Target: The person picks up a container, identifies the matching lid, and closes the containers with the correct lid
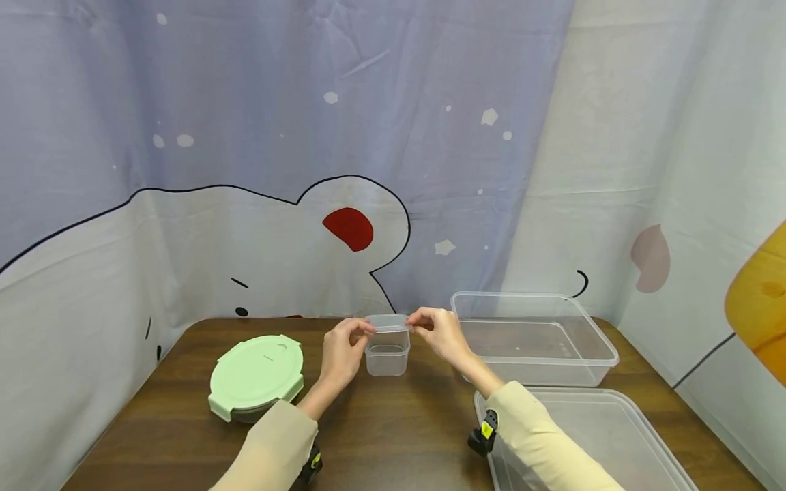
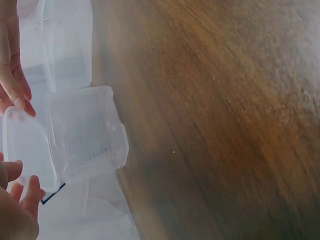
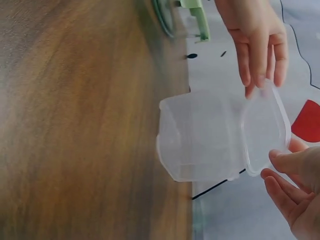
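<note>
A small clear plastic tub (image 1: pixel 387 360) stands on the brown table (image 1: pixel 393 429) at mid-back. Its clear lid (image 1: pixel 388 322) lies at the tub's mouth, and whether it is seated I cannot tell. My left hand (image 1: pixel 364 329) pinches the lid's left end and my right hand (image 1: pixel 416 320) pinches its right end. The right wrist view shows the tub (image 3: pixel 200 135) from the side, the lid (image 3: pixel 265 127) against its rim, left-hand fingers (image 3: pixel 257 55) above and right-hand fingertips (image 3: pixel 282 172) below. The left wrist view has the tub (image 2: pixel 87 132) and lid (image 2: pixel 27 150).
A round container with a pale green clip lid (image 1: pixel 256 374) sits left of my left hand. A large clear rectangular bin (image 1: pixel 533 337) stands right of the tub, and another large clear tray or lid (image 1: pixel 614 436) lies at the front right. A printed curtain hangs behind.
</note>
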A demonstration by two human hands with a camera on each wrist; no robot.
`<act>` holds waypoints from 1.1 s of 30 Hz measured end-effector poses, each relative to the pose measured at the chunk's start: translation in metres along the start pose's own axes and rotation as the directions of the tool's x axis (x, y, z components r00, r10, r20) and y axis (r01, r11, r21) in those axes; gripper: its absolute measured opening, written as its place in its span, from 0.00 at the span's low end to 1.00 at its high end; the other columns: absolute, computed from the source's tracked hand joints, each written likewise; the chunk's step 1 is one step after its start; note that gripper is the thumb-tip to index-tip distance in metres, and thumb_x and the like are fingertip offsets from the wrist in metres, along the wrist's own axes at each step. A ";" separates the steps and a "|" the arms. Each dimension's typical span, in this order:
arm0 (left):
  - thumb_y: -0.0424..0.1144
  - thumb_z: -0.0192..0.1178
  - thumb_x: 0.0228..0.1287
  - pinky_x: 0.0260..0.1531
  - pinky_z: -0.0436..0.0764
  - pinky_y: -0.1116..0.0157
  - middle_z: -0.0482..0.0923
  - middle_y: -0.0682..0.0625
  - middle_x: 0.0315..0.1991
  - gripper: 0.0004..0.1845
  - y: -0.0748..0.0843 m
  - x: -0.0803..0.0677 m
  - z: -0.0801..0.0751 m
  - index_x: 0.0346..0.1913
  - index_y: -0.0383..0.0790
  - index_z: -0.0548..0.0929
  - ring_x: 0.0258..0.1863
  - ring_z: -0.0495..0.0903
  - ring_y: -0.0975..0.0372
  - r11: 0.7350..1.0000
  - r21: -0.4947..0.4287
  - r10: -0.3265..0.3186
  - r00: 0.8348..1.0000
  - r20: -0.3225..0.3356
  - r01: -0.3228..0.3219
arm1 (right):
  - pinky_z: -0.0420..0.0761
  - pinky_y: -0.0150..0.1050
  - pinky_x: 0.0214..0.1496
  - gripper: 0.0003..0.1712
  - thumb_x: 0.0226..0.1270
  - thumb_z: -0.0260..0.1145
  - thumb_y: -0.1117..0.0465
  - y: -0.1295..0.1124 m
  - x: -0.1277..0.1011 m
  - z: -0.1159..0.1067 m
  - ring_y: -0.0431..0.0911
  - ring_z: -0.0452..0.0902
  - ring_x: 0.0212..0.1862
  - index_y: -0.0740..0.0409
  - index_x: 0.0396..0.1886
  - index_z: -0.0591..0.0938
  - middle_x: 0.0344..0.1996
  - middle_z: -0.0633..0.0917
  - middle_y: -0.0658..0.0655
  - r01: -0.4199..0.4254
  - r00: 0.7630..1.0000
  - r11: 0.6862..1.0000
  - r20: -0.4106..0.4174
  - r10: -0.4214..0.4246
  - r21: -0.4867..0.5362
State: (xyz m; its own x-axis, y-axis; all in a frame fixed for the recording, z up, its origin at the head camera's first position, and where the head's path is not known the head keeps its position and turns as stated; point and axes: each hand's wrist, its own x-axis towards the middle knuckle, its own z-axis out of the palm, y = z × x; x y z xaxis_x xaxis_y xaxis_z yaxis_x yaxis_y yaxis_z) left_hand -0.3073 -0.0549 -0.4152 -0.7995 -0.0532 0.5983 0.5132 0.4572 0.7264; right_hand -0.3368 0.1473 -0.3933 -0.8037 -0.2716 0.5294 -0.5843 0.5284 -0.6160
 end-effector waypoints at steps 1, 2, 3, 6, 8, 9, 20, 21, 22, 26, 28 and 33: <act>0.20 0.61 0.53 0.32 0.85 0.69 0.86 0.43 0.39 0.10 -0.001 0.000 0.001 0.30 0.37 0.87 0.35 0.87 0.57 1.000 0.005 0.000 1.000 0.004 0.000 | 0.84 0.29 0.37 0.05 0.54 0.70 0.73 0.001 -0.001 0.002 0.48 0.87 0.35 0.61 0.29 0.87 0.32 0.89 0.58 0.001 1.000 1.000 -0.005 -0.001 -0.001; 0.20 0.61 0.52 0.33 0.85 0.69 0.86 0.43 0.40 0.10 -0.001 -0.001 0.001 0.29 0.37 0.87 0.35 0.88 0.56 1.000 0.006 0.000 1.000 0.005 0.000 | 0.84 0.29 0.37 0.05 0.54 0.70 0.74 0.002 -0.002 0.003 0.48 0.87 0.35 0.61 0.28 0.87 0.32 0.89 0.58 0.002 1.000 1.000 -0.008 -0.002 0.001; 0.20 0.61 0.52 0.33 0.85 0.68 0.86 0.43 0.41 0.10 -0.001 -0.002 0.001 0.29 0.37 0.87 0.35 0.88 0.56 1.000 0.004 -0.002 1.000 0.006 0.002 | 0.84 0.29 0.37 0.06 0.54 0.70 0.74 0.003 -0.002 0.004 0.48 0.87 0.35 0.61 0.28 0.87 0.32 0.89 0.58 0.004 1.000 1.000 -0.011 -0.004 0.000; 0.19 0.61 0.52 0.36 0.86 0.64 0.86 0.42 0.43 0.11 -0.003 -0.004 0.002 0.29 0.37 0.87 0.37 0.87 0.54 1.000 -0.011 0.000 1.000 0.013 0.000 | 0.84 0.30 0.37 0.06 0.54 0.70 0.74 0.005 -0.004 0.007 0.48 0.86 0.35 0.60 0.28 0.86 0.32 0.89 0.57 0.012 1.000 1.000 -0.022 -0.013 -0.009; 0.18 0.62 0.52 0.38 0.86 0.62 0.85 0.41 0.44 0.11 -0.005 -0.005 0.002 0.29 0.36 0.87 0.38 0.87 0.53 1.000 -0.019 0.005 1.000 0.022 -0.005 | 0.84 0.31 0.37 0.06 0.54 0.70 0.74 0.006 -0.005 0.009 0.47 0.86 0.35 0.60 0.28 0.86 0.32 0.89 0.57 0.022 0.999 1.000 -0.032 -0.023 -0.019; 0.18 0.62 0.51 0.39 0.86 0.62 0.85 0.41 0.45 0.11 -0.006 -0.006 0.002 0.30 0.37 0.87 0.39 0.87 0.52 1.000 -0.014 0.010 1.000 0.026 -0.010 | 0.84 0.32 0.37 0.07 0.53 0.70 0.75 0.006 -0.006 0.009 0.47 0.86 0.35 0.60 0.28 0.86 0.32 0.89 0.57 0.027 0.999 0.999 -0.037 -0.028 -0.024; 0.15 0.58 0.49 0.51 0.82 0.53 0.79 0.37 0.56 0.24 -0.012 -0.010 0.001 0.52 0.32 0.80 0.55 0.80 0.46 0.998 -0.046 -0.026 0.993 0.118 0.031 | 0.85 0.32 0.35 0.09 0.49 0.70 0.78 0.016 -0.012 0.018 0.47 0.85 0.32 0.62 0.26 0.86 0.31 0.88 0.57 0.107 0.989 0.993 -0.097 -0.110 -0.041; 0.14 0.57 0.49 0.51 0.82 0.52 0.78 0.37 0.56 0.26 -0.012 -0.010 0.001 0.53 0.32 0.78 0.56 0.79 0.46 0.998 -0.046 -0.029 0.992 0.122 0.035 | 0.85 0.32 0.34 0.09 0.48 0.69 0.78 0.017 -0.013 0.019 0.46 0.85 0.32 0.62 0.25 0.86 0.30 0.88 0.57 0.126 0.986 0.991 -0.103 -0.129 -0.043; 0.14 0.56 0.48 0.51 0.81 0.52 0.78 0.36 0.56 0.27 -0.013 -0.011 0.001 0.54 0.32 0.77 0.56 0.79 0.46 0.998 -0.048 -0.033 0.992 0.124 0.039 | 0.84 0.30 0.33 0.09 0.47 0.69 0.78 0.017 -0.013 0.019 0.45 0.85 0.31 0.62 0.25 0.85 0.29 0.88 0.57 0.153 0.981 0.987 -0.110 -0.157 -0.050; 0.13 0.51 0.45 0.52 0.81 0.51 0.76 0.34 0.57 0.32 -0.014 -0.011 0.002 0.58 0.30 0.72 0.56 0.79 0.45 0.996 -0.069 -0.051 0.991 0.126 0.060 | 0.84 0.30 0.33 0.09 0.47 0.69 0.78 0.019 -0.015 0.021 0.44 0.85 0.31 0.61 0.24 0.85 0.30 0.87 0.56 0.174 0.977 0.983 -0.117 -0.180 -0.055; 0.12 0.50 0.43 0.53 0.80 0.50 0.75 0.32 0.58 0.33 -0.014 -0.012 0.002 0.59 0.29 0.71 0.56 0.79 0.45 0.994 -0.090 -0.058 0.990 0.126 0.069 | 0.85 0.31 0.34 0.10 0.46 0.68 0.78 0.019 -0.016 0.021 0.45 0.86 0.32 0.61 0.24 0.85 0.30 0.88 0.56 0.150 0.981 0.987 -0.112 -0.156 -0.057; 0.13 0.50 0.42 0.53 0.80 0.50 0.74 0.31 0.58 0.35 -0.015 -0.013 0.002 0.60 0.30 0.69 0.56 0.78 0.44 0.990 -0.113 -0.068 0.990 0.126 0.082 | 0.85 0.33 0.36 0.11 0.47 0.67 0.78 0.019 -0.017 0.021 0.47 0.86 0.33 0.58 0.23 0.86 0.32 0.88 0.56 0.062 0.994 0.995 -0.085 -0.068 -0.074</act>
State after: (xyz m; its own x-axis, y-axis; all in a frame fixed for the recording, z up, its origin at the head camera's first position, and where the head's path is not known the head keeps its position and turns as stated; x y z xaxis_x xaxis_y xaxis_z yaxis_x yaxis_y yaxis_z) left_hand -0.3049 -0.0591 -0.4349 -0.8654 0.0278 0.5002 0.4775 0.3482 0.8067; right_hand -0.3362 0.1447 -0.4263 -0.7494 -0.2376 0.6180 -0.6231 0.5685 -0.5371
